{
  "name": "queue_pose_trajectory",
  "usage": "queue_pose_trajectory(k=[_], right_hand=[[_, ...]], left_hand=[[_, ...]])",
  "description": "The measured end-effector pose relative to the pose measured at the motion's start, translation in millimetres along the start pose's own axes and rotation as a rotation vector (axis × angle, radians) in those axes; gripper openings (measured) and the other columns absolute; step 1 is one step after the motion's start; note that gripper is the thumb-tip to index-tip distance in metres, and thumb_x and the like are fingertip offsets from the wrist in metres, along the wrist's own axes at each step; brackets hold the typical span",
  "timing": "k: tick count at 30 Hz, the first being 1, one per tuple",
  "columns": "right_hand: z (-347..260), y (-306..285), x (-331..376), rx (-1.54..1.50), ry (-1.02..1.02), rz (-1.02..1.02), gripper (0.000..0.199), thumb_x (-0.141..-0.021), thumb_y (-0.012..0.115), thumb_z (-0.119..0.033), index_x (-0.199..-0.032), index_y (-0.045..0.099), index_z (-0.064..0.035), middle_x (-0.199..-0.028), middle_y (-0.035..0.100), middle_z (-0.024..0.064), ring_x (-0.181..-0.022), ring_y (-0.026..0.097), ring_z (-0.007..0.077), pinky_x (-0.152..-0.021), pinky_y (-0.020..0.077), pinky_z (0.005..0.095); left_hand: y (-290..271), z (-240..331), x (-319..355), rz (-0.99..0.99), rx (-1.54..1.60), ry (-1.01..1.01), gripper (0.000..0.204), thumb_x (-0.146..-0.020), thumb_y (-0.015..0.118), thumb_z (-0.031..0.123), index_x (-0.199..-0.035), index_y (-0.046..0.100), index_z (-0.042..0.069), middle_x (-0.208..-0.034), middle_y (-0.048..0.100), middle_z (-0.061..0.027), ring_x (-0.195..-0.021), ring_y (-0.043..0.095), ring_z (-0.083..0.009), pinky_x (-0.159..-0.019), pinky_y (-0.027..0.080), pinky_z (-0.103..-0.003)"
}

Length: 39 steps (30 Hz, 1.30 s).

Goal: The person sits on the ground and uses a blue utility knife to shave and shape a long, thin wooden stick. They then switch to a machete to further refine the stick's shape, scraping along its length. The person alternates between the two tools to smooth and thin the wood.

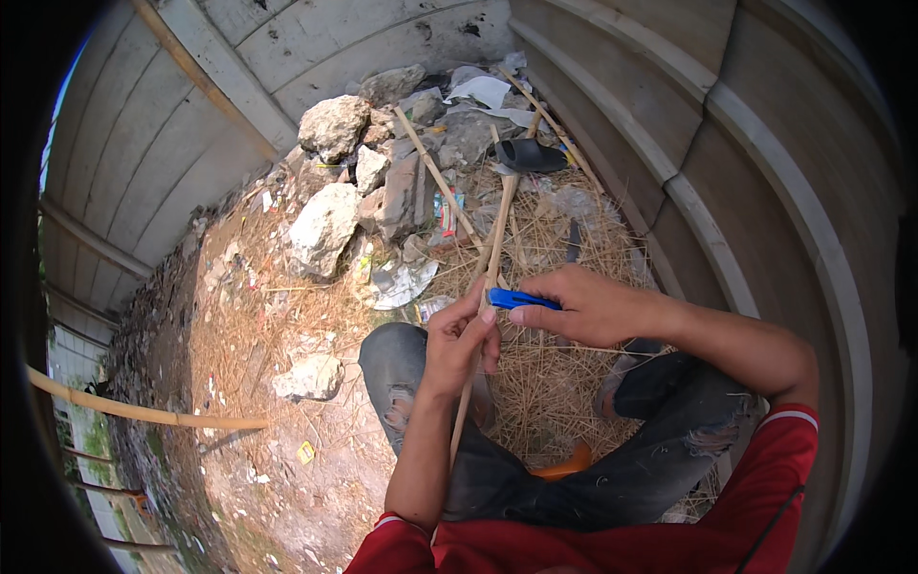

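Note:
I sit on the ground with my knees bent. My left hand (459, 340) grips a long thin bamboo strip (495, 244) that runs from my lap up toward the rubble. My right hand (588, 306) holds a blue-handled knife (521, 299) pressed against the strip just above my left thumb. The blade itself is hidden against the bamboo.
Dry straw (550, 383) covers the ground under my legs. Large rocks (325, 225) and rubble lie ahead, with more bamboo sticks (435, 172) and a black sandal (531, 155). A concrete wall (669, 124) curves on the right. A long bamboo pole (143, 411) lies at left.

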State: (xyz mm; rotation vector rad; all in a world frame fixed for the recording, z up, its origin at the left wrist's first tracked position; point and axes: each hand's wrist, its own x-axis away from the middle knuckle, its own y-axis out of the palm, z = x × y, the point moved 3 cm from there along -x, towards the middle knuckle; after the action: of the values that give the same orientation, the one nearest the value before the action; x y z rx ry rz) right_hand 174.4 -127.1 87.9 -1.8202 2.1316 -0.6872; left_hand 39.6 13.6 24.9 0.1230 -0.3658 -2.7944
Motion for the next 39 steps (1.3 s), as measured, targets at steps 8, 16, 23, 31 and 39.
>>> queue_pose_trajectory(k=[8,16,23,31,39], right_hand=[[5,-2,1,-0.212,0.208,-0.183,0.039,-0.100,0.058,-0.039,-0.105,0.063,-0.0007,-0.063,0.058,0.0073,-0.046,0.055,0.0137,-0.045,0.0446,0.0309],[10,0,1,-0.415,0.271,-0.258,0.036,-0.101,0.057,-0.037,-0.109,0.061,-0.0025,-0.057,0.050,0.0003,-0.040,0.050,0.0090,-0.035,0.0371,0.0246],[16,1,-2,-0.509,0.322,-0.284,0.032,-0.101,0.057,-0.034,-0.106,0.061,-0.0025,-0.054,0.046,-0.0015,-0.038,0.045,0.0077,-0.034,0.0329,0.0244],[15,1,-4,-0.521,0.349,-0.265,0.029,-0.096,0.062,-0.030,-0.083,0.058,-0.0040,-0.053,0.045,-0.0012,-0.035,0.042,0.0084,-0.032,0.0300,0.0259],[26,9,-9,-0.622,0.352,-0.283,0.030,-0.095,0.062,-0.027,-0.076,0.054,-0.0060,-0.052,0.044,-0.0007,-0.034,0.041,0.0087,-0.031,0.0273,0.0276]], left_hand=[[2,-6,0,0.019,0.066,-0.046,0.052,-0.097,0.067,0.016,-0.142,0.050,-0.004,-0.065,0.053,0.0042,-0.046,0.043,-0.0029,-0.042,0.032,-0.020],[5,-10,-4,0.055,-0.041,-0.030,0.050,-0.097,0.068,0.016,-0.137,0.053,-0.009,-0.098,0.062,0.0018,-0.082,0.050,-0.0006,-0.068,0.039,-0.016],[4,-14,-4,0.107,-0.111,-0.002,0.054,-0.096,0.070,0.014,-0.139,0.050,-0.012,-0.114,0.066,-0.0069,-0.101,0.059,-0.0076,-0.088,0.047,-0.021],[-3,-27,-6,0.148,-0.183,0.039,0.052,-0.094,0.073,0.016,-0.133,0.055,-0.012,-0.113,0.068,-0.0101,-0.100,0.061,-0.0083,-0.089,0.049,-0.023],[2,-21,-5,0.136,-0.180,0.017,0.043,-0.094,0.073,0.016,-0.127,0.062,-0.009,-0.104,0.071,-0.0073,-0.091,0.060,-0.0058,-0.080,0.051,-0.021]])
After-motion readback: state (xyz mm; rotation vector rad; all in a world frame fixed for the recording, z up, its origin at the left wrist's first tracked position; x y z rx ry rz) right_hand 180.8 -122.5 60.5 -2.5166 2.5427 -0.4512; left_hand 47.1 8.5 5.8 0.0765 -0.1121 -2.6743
